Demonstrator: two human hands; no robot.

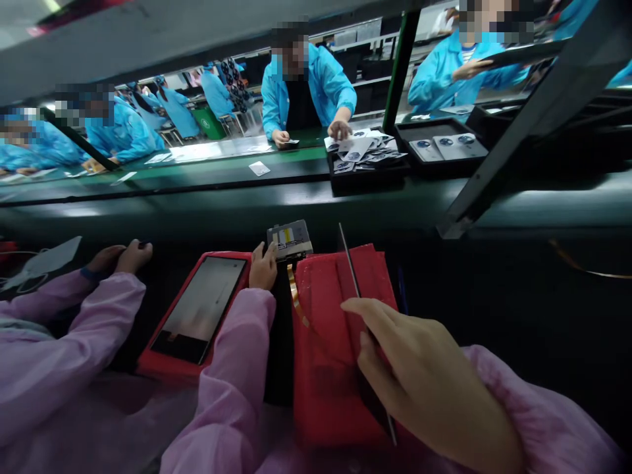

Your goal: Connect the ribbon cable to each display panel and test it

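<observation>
My left hand [263, 265] reaches forward, its fingers curled against the left side of a small grey circuit module [291, 239] with a yellow label. An orange flex cable [295, 296] runs from the module down over a red foam pad [326, 368]. My right hand [424, 378] is closed on a thin dark panel [351, 270], held on edge above the red pad. A dark glossy display panel [202, 306] lies flat in a red tray [162, 365] to the left.
Another person's hand [123, 257] in a pink sleeve rests at the far left. A green conveyor belt [207, 174] runs across, with workers in blue coats behind it. Black trays [368, 174] of small parts stand on it. A slanted metal bar [518, 131] crosses at the right.
</observation>
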